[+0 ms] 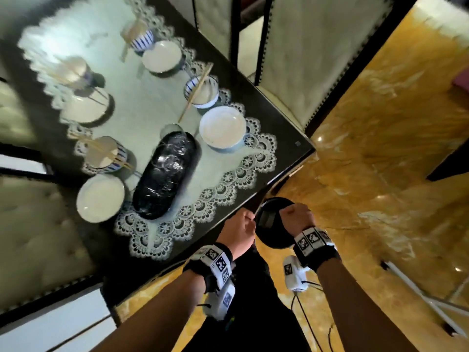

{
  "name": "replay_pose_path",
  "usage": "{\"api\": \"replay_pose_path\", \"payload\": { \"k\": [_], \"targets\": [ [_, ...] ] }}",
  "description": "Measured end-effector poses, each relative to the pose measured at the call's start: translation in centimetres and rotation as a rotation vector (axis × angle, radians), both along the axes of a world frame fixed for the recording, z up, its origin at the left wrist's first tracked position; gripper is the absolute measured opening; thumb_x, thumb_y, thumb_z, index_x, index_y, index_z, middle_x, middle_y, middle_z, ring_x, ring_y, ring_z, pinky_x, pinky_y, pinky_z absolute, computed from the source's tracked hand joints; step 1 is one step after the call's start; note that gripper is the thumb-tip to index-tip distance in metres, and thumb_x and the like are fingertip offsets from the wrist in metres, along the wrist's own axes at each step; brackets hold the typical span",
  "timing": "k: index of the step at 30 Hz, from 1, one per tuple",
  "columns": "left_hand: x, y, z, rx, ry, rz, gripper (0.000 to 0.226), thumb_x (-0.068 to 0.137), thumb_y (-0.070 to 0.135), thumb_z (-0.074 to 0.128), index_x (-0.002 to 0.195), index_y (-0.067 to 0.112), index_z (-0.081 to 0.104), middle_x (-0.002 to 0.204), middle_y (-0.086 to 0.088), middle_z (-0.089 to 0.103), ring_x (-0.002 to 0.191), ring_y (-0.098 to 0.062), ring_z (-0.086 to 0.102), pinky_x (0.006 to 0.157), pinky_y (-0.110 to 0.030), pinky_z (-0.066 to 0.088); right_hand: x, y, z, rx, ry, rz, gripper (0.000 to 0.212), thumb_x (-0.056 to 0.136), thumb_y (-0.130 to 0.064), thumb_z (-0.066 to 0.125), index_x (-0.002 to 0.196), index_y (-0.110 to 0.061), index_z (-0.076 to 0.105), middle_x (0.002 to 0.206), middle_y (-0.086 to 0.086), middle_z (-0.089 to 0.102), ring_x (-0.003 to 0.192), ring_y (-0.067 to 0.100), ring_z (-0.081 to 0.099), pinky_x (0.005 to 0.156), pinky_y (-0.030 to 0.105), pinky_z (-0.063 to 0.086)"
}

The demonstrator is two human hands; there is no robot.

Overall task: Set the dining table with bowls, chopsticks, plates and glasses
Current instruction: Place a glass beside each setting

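Both forearms wore black wristbands with printed markers as the left hand (239, 228) and right hand (295, 218), each closed in a fist, gripped opposite edges of a round black tray (272, 226) held off the worktop (274, 138). Beyond the left hand, on a lace cloth (223, 184), lay a black oval platter (165, 174). White plates (222, 127) and striped bowls (203, 94) crossed by chopsticks (195, 94) were set around it.
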State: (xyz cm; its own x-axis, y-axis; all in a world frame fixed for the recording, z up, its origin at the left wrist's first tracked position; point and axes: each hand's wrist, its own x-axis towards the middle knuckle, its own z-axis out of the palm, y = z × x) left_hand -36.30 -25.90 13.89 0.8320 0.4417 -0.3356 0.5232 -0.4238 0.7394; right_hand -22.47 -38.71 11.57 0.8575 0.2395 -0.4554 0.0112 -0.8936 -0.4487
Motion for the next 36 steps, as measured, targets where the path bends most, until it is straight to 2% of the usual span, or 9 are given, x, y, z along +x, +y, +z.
{"api": "replay_pose_path", "payload": {
  "k": [5,8,15,18,20,24,29,33,36],
  "targets": [
    [-0.4,2.3,-1.9,-0.091,0.004,0.083,0.009,0.096,0.015,0.050,0.104,0.017,0.055,0.104,-0.011,0.069,0.086,-0.019,0.069,0.072,-0.029,0.055,-0.8,0.9,-0.9,0.040,0.043,-0.030,0.033,0.096,-0.026,0.052,0.103,-0.001,0.072,0.113,0.021,0.070,0.111,0.036,0.064,0.092,0.036,0.049],
    [-0.6,4.3,-3.3,-0.051,0.061,0.129,0.017,0.094,0.017,0.054,0.109,0.010,0.058,0.102,-0.012,0.070,0.091,-0.026,0.068,0.082,-0.036,0.055,-1.5,2.3,-1.4,0.065,0.073,-0.036,0.031,0.095,-0.023,0.052,0.101,-0.001,0.073,0.111,0.020,0.070,0.110,0.034,0.065,0.089,0.032,0.049],
    [-0.1,8.7,-6.3,0.136,0.119,0.159,0.023,0.084,0.017,0.067,0.103,0.005,0.062,0.097,-0.012,0.065,0.089,-0.028,0.063,0.078,-0.032,0.047,-1.6,5.9,-2.5,0.162,0.123,-0.126,0.022,0.087,-0.023,0.062,0.101,-0.010,0.073,0.107,0.011,0.073,0.106,0.032,0.066,0.086,0.027,0.047],
    [0.4,9.5,-7.9,0.164,0.151,0.105,0.026,0.082,0.017,0.069,0.104,0.005,0.062,0.099,-0.016,0.064,0.094,-0.031,0.061,0.084,-0.037,0.048,-0.8,6.7,-3.4,0.129,0.131,-0.051,0.019,0.083,-0.020,0.065,0.095,-0.008,0.074,0.102,0.011,0.073,0.101,0.030,0.066,0.086,0.030,0.052],
    [0.9,9.3,-8.9,0.162,0.176,0.045,0.029,0.082,0.016,0.070,0.107,0.005,0.062,0.104,-0.016,0.063,0.100,-0.030,0.060,0.091,-0.039,0.048,0.0,6.8,-3.7,0.095,0.167,0.012,0.023,0.078,-0.023,0.076,0.099,-0.012,0.075,0.104,0.004,0.072,0.102,0.023,0.067,0.086,0.024,0.050],
    [0.7,8.5,-10.8,0.141,0.216,0.011,0.035,0.080,0.019,0.073,0.111,0.011,0.057,0.123,-0.010,0.045,0.111,-0.025,0.052,0.098,-0.027,0.038,-0.1,6.8,-4.9,0.088,0.245,0.016,0.048,0.072,-0.021,0.086,0.116,-0.017,0.067,0.112,0.003,0.071,0.104,0.018,0.066,0.086,0.020,0.048],
    [0.4,7.3,-12.5,0.108,0.207,-0.025,0.039,0.075,0.018,0.078,0.108,0.012,0.057,0.123,-0.008,0.042,0.112,-0.023,0.051,0.089,-0.013,0.027,-1.9,5.8,-6.3,0.049,0.213,0.040,0.052,0.072,-0.007,0.083,0.119,-0.018,0.061,0.115,0.005,0.070,0.109,0.022,0.065,0.096,0.030,0.052],
    [1.0,7.5,-12.9,0.116,0.215,-0.132,0.043,0.078,0.020,0.076,0.116,0.008,0.059,0.129,-0.009,0.046,0.122,-0.023,0.047,0.103,-0.024,0.034,-2.1,5.5,-6.3,0.011,0.206,0.075,0.045,0.077,-0.014,0.081,0.120,-0.017,0.067,0.119,0.004,0.070,0.114,0.021,0.065,0.101,0.030,0.050],
    [0.2,7.0,-13.4,0.130,0.254,-0.182,0.044,0.080,0.022,0.074,0.119,0.008,0.059,0.129,-0.009,0.048,0.122,-0.022,0.047,0.104,-0.027,0.036,-3.3,4.8,-6.5,-0.026,0.205,0.088,0.038,0.079,-0.024,0.080,0.116,-0.019,0.072,0.119,0.000,0.071,0.113,0.018,0.065,0.099,0.026,0.049]
  ]
}}
